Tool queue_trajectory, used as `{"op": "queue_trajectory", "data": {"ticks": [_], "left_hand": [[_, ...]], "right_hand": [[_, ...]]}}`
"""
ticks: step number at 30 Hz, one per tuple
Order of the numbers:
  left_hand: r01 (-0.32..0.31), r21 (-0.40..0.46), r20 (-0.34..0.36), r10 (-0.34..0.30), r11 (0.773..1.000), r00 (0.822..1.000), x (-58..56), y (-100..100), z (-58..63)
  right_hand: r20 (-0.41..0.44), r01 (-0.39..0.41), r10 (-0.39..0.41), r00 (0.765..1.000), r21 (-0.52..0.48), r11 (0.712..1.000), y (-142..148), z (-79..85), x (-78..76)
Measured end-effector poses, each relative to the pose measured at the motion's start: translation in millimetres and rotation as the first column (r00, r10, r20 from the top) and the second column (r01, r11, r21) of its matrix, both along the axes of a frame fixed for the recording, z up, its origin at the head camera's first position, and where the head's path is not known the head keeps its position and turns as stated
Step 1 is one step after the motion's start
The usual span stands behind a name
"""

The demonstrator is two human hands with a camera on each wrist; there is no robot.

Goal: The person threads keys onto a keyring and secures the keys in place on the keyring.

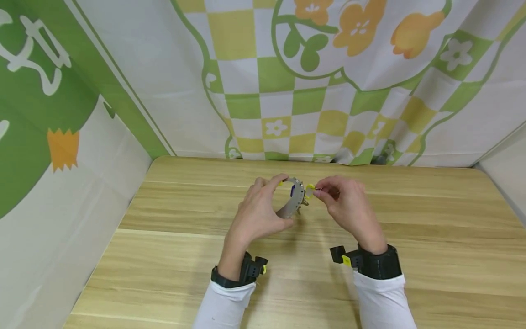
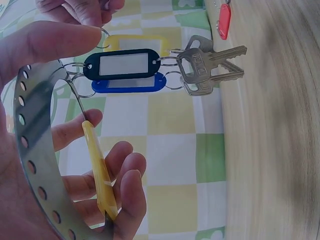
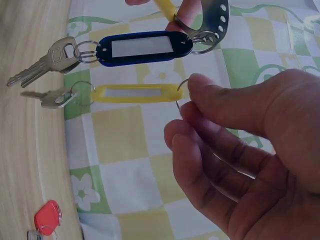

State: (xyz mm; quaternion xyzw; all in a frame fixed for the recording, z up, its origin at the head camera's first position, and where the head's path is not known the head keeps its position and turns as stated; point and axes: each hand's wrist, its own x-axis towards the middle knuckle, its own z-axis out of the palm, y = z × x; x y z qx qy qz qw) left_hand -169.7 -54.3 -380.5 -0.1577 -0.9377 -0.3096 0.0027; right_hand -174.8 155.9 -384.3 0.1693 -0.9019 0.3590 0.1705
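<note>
My left hand [image 1: 259, 208] grips a perforated metal ring [image 2: 37, 150] fitted with a yellow grip piece [image 2: 97, 165]. By small split rings, a black key tag [image 2: 122, 65] and a blue key tag [image 2: 132, 86] hang from it, each with a white label. Silver keys [image 2: 197, 67] dangle from their far ends. Thumb and index finger of my right hand [image 1: 349, 205] pinch the split ring of a yellow key tag [image 3: 137, 94], which has its own key [image 3: 52, 98]. In the right wrist view the yellow tag hangs apart from the metal ring.
A red key tag [image 3: 47, 218] lies on the wooden table [image 1: 164, 265], below the hands. A patterned green, yellow and white curtain [image 1: 242, 73] hangs along the table's far edge, with a white fabric wall [image 1: 53, 228] on the left.
</note>
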Motion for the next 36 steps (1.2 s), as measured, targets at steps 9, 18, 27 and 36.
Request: {"op": "queue_trajectory", "data": {"ticks": [9, 18, 27, 36], "left_hand": [[-0.002, -0.003, -0.001, 0.002, 1.000, 1.000, 0.1, -0.1, 0.2], [0.001, 0.004, 0.008, -0.001, 1.000, 1.000, 0.8, 0.4, 0.9], [-0.005, -0.011, -0.004, 0.005, 1.000, 1.000, 0.7, 0.8, 0.0], [-0.020, -0.009, 0.003, 0.020, 1.000, 1.000, 1.0, 2.4, 0.2]], "right_hand": [[-0.036, -0.023, 0.022, 0.999, -0.044, 0.999, 2.0, -1.7, -1.5], [0.001, -0.003, 0.003, 1.000, -0.135, 0.991, 0.5, 1.0, -1.1], [0.003, 0.024, -0.024, 1.000, -0.176, 0.984, -2.3, 3.0, -0.2], [0.124, -0.013, 0.051, 0.991, -0.291, 0.957, -16.7, 31.4, 15.6]]}}
